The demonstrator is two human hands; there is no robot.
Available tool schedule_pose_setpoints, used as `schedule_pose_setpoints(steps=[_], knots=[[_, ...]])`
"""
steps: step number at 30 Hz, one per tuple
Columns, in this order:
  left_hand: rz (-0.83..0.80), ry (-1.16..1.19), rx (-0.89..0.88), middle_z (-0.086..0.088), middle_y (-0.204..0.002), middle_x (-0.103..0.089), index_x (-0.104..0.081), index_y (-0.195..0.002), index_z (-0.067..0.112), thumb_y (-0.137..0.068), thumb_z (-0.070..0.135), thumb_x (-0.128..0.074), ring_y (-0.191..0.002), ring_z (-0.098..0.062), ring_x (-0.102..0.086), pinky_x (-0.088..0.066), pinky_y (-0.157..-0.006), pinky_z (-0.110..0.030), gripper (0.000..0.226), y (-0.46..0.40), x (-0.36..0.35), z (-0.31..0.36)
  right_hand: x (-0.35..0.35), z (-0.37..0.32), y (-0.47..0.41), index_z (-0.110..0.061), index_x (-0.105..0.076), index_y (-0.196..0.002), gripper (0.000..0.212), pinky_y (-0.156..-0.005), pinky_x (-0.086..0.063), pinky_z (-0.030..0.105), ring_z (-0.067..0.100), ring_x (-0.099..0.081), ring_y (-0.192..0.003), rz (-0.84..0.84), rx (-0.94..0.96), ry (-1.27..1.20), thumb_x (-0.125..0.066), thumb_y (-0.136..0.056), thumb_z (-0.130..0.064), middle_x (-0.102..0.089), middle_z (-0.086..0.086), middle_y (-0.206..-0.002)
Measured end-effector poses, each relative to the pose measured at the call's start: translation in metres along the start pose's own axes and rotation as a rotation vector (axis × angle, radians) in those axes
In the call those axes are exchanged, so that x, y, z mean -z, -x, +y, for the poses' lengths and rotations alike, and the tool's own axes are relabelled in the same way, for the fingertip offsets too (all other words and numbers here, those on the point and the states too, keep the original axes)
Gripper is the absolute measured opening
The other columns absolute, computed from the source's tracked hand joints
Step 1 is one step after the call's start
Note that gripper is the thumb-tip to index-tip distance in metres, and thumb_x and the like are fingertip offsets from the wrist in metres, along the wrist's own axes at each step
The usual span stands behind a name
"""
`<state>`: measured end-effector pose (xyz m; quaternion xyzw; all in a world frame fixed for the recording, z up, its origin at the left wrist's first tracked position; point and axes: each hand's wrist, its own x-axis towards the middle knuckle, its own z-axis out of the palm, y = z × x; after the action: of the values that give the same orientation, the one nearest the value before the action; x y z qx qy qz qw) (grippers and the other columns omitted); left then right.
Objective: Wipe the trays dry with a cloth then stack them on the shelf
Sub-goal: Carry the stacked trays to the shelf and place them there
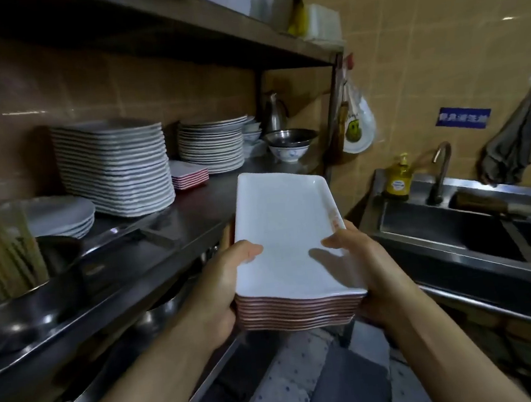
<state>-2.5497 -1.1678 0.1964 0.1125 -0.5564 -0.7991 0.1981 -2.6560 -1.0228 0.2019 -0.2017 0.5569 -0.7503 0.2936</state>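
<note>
At nine o'clock a pot (31,307) holding chopsticks (6,251) sits on the steel shelf (151,244), with round plates (64,217) behind it. Toward eleven o'clock stands a tall stack of white rectangular trays (115,170), and just beside it, at its right foot, a short pile of red-edged trays (189,176).

In the centre, the left hand (221,289) grips the left side of a carried stack of red-edged trays (291,247), thumb curled over the top rim and fingers hidden beneath. The right hand (361,263) clamps the opposite side the same way. The stack hangs in the air just off the shelf's front edge, touching nothing but the hands, its long axis running from six to twelve o'clock.

The matching short pile lies at about eleven o'clock from the grip, so the left hand is nearer to it; setting down likely means pushing forward and leftward over the shelf.

At three o'clock are the sink (474,229), faucet (439,171) and soap bottle (398,181).
</note>
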Motion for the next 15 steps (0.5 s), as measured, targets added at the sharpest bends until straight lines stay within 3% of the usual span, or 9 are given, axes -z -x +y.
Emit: schedule_pose_setpoints(steps=[3, 8, 15], knots=[[0.024, -0.03, -0.039, -0.002, -0.106, -0.071, -0.059, -0.118, 0.028, -0.087, 0.008, -0.047, -0.092, -0.02, -0.069, -0.055, -0.066, -0.028, 0.039, -0.041, -0.008, 0.001, 0.017, -0.009, -0.047, -0.032, -0.055, -0.117, 0.04, -0.074, -0.057, 0.036, 0.027, -0.069, -0.093, -0.037, 0.009, 0.036, -0.052, -0.084, -0.01, -0.068, 0.006, -0.108], [0.094, -0.066, -0.079, -0.003, -0.106, -0.071, -0.058, -0.119, 0.027, -0.086, 0.007, -0.047, -0.098, -0.024, -0.067, -0.052, -0.08, -0.035, 0.04, -0.104, -0.006, 0.0, 0.033, -0.013, -0.128, -0.03, -0.062, -0.104, 0.03, -0.068, -0.057, 0.032, 0.023, -0.072, -0.084, -0.115, 0.015, 0.057, -0.053, -0.085, -0.01, -0.074, 0.003, -0.095], [0.174, -0.032, -0.09, -0.002, -0.105, -0.072, -0.059, -0.12, 0.024, -0.086, 0.008, -0.049, -0.094, -0.022, -0.069, -0.054, -0.072, -0.031, 0.039, -0.198, 0.018, 0.001, 0.031, -0.015, -0.243, -0.015, -0.051, -0.129, 0.048, -0.06, -0.055, 0.025, 0.019, -0.071, -0.078, -0.189, -0.016, -0.018, -0.052, -0.082, -0.002, -0.07, 0.008, -0.098]])
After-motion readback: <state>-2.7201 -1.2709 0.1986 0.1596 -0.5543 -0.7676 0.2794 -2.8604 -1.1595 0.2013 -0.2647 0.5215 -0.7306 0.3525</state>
